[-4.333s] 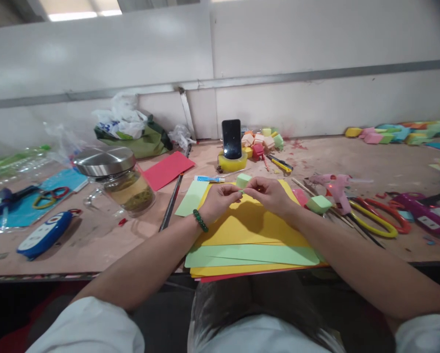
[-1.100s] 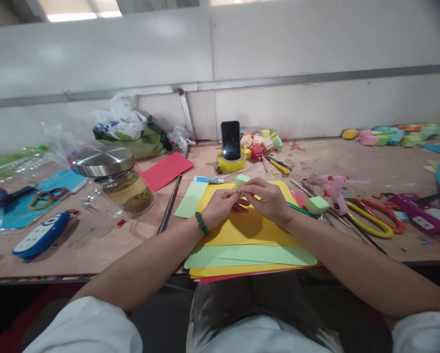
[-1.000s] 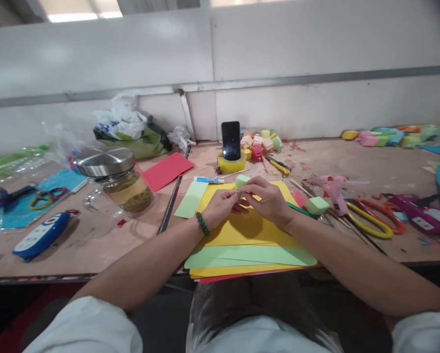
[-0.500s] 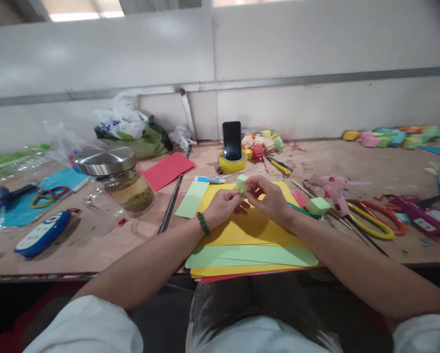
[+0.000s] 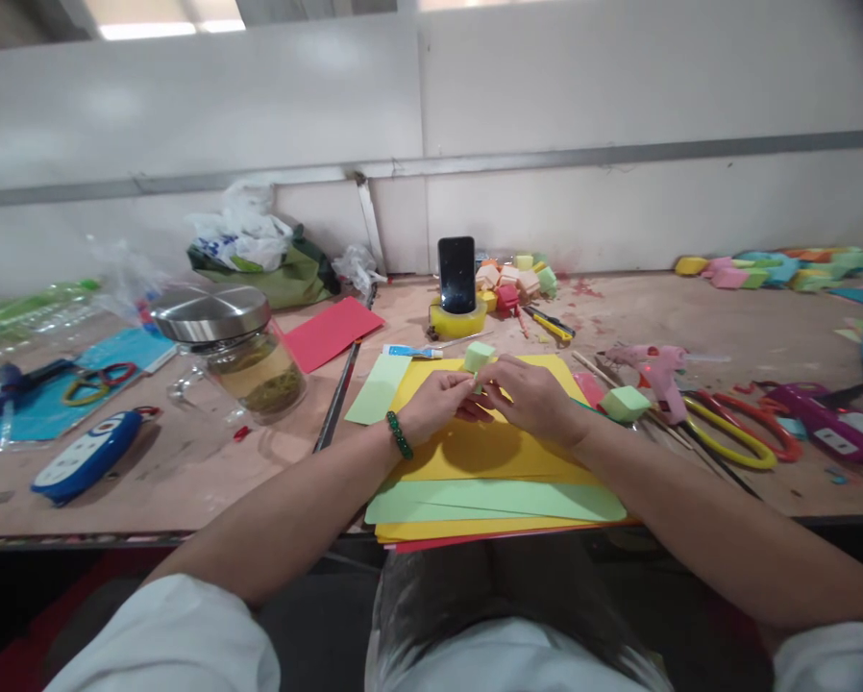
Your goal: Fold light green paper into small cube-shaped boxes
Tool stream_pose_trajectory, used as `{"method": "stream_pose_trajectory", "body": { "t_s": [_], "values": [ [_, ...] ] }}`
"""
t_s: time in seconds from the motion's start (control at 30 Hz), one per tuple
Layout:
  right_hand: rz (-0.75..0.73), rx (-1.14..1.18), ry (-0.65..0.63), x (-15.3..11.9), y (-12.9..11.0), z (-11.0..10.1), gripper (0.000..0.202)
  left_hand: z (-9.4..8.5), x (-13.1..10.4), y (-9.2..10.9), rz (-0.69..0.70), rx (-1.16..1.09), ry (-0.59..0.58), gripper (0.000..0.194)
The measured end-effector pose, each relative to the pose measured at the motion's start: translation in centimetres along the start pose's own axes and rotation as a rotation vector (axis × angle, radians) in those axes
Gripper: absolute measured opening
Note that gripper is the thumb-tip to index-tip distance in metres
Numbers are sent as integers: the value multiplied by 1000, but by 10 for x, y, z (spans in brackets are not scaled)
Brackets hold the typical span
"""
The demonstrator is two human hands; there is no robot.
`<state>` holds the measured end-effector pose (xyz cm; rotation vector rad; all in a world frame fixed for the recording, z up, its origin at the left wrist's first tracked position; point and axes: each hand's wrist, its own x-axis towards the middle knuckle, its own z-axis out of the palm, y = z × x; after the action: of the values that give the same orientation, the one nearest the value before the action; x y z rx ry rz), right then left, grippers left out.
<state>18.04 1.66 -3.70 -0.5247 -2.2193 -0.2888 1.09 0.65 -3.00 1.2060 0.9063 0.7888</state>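
Note:
A small light green paper cube point(image 5: 480, 357) shows just above my fingertips, over the yellow paper sheets point(image 5: 460, 447). My left hand point(image 5: 438, 404) pinches a light green piece of paper below the cube; whether the two are joined I cannot make out. My right hand point(image 5: 529, 392) closes on the same green paper from the other side, its fingertips partly hidden. Light green paper strips point(image 5: 496, 502) lie across the front of the yellow stack. Another green paper cube point(image 5: 625, 404) rests right of my right hand.
A pink glue gun point(image 5: 658, 375), yellow-handled scissors point(image 5: 734, 437) and a purple glue gun point(image 5: 846, 423) lie to the right. A phone point(image 5: 457, 276) leans on a tape roll point(image 5: 458, 322), beside a pile of paper cubes point(image 5: 509, 279). A glass teapot point(image 5: 255, 375) stands left.
The green cube has tilted and shifted slightly right above my fingers. My right hand has turned, its fingers lower and more curled. My left hand keeps nearly the same place.

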Motion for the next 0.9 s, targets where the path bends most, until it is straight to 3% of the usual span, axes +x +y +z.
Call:
{"method": "stream_pose_trajectory", "body": {
  "t_s": [0.17, 0.37, 0.47, 0.57, 0.67, 0.8, 0.9],
  "values": [
    [-63, -103, -70, 1, 1, -5, 17, 1, 1, -1, 18, -2, 3, 29],
    [12, -33, -31, 0, -1, -8, 13, -3, 2, -2, 71, -31, -13, 39],
    [162, 167, -20, 0, -3, -9, 10, -5, 3, -3, 89, -5, 0, 38],
    [445, 382, 17, 0, -2, -6, 4, -4, 4, -4, 106, 32, 2, 32],
    [674, 526, -11, 1, 3, -1, 18, -3, 5, -6, 141, 104, 21, 26],
    [779, 724, -137, 1, 7, 3, 29, -2, 3, -6, 203, 201, 30, 23],
    [798, 756, -129, 0, 8, 4, 32, -2, 0, -5, 229, 239, -19, 26]
  ]
}}
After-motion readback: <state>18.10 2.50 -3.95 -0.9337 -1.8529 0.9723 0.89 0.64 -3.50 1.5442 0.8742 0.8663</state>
